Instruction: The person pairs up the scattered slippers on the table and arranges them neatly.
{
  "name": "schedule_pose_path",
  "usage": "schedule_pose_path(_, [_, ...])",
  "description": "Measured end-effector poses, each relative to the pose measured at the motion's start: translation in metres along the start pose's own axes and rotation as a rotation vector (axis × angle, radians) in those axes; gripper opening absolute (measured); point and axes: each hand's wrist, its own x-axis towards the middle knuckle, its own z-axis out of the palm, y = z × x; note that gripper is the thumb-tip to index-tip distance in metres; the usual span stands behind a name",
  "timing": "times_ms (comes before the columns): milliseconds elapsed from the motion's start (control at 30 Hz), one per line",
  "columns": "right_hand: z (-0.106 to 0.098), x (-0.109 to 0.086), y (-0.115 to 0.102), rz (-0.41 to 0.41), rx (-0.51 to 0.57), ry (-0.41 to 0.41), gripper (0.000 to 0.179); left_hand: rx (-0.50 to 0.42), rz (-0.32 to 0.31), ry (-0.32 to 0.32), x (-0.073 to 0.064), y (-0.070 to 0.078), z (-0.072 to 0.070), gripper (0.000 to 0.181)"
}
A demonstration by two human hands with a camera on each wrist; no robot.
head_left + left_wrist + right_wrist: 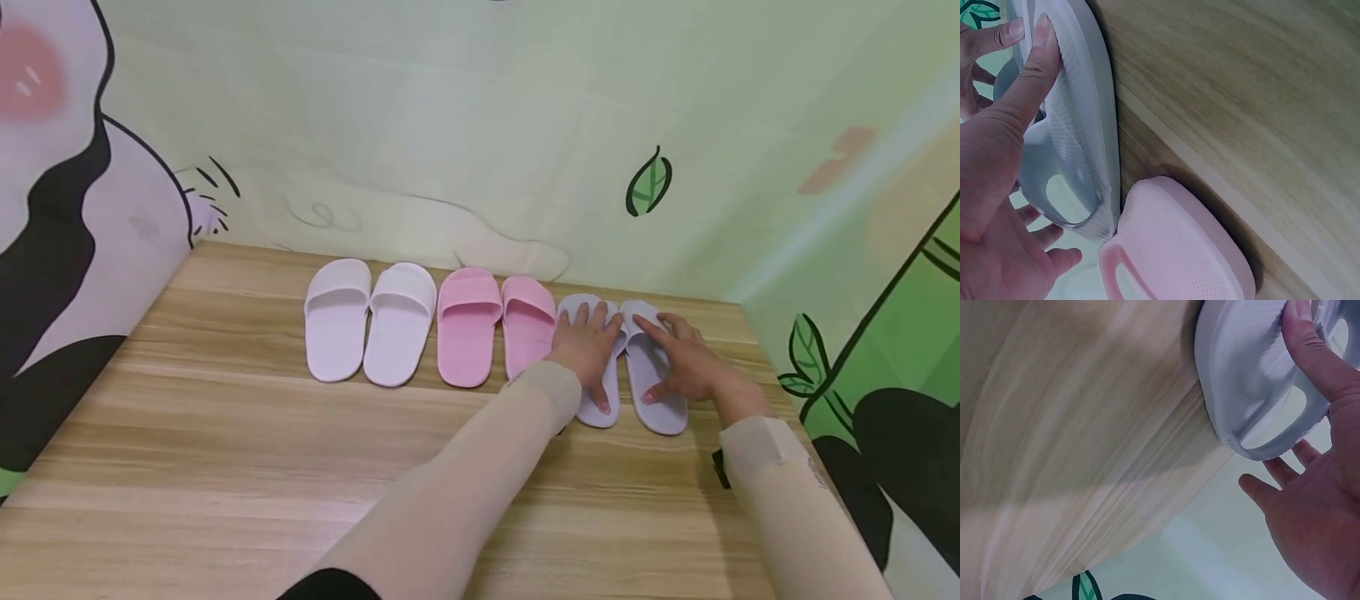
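Note:
A pair of pale grey-lavender slippers lies side by side at the right end of a row, toes to the wall. My left hand (585,348) rests over the left grey slipper (588,413), fingers spread across its strap and thumb on the footbed. Over the right grey slipper (664,417), my right hand (692,367) reaches from the outer side. Its thumb lies on the footbed (1254,369), while the other fingers extend loosely beside the strap (1272,447). In the left wrist view both thumbs come close together near the slippers' adjoining edges.
Left of the grey pair stand a pink pair, with a left slipper (465,352) and a right slipper (525,333), then a white pair (335,337). All sit on a wood-grain surface (225,467) against a printed wall cloth (450,125). The right pink slipper adjoins the left grey one.

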Motion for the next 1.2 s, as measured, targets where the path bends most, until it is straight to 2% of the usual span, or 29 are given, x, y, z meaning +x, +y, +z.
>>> schedule_pose_path(300, [-0.0005,0.0015,-0.0033,0.021,-0.017,-0.013,0.126,0.037,0.005,0.007,-0.0011,0.0003,-0.0007,0.148])
schedule_pose_path(433, [-0.0004,0.0007,-0.0042,0.021,-0.007,-0.019,0.129,0.009,0.007,-0.008,-0.0018,0.0005,0.0000,0.149])
schedule_pose_path(567, [0.0003,-0.0006,-0.0029,-0.004,0.033,0.011,0.134,-0.020,0.007,-0.013,-0.0025,0.0002,0.0005,0.150])
schedule_pose_path(767, [0.0009,-0.0021,-0.0001,-0.014,0.082,0.047,0.131,-0.037,0.002,-0.031,-0.0018,0.0008,0.0014,0.144])
schedule_pose_path(967, [-0.0013,-0.0034,-0.0001,-0.011,0.091,0.031,0.127,-0.030,0.019,-0.024,-0.0026,-0.0003,0.0008,0.142])
schedule_pose_path(1200, [-0.0074,-0.0070,-0.0025,0.010,0.083,-0.002,0.131,-0.018,0.059,-0.003,-0.0014,-0.0042,-0.0001,0.148])
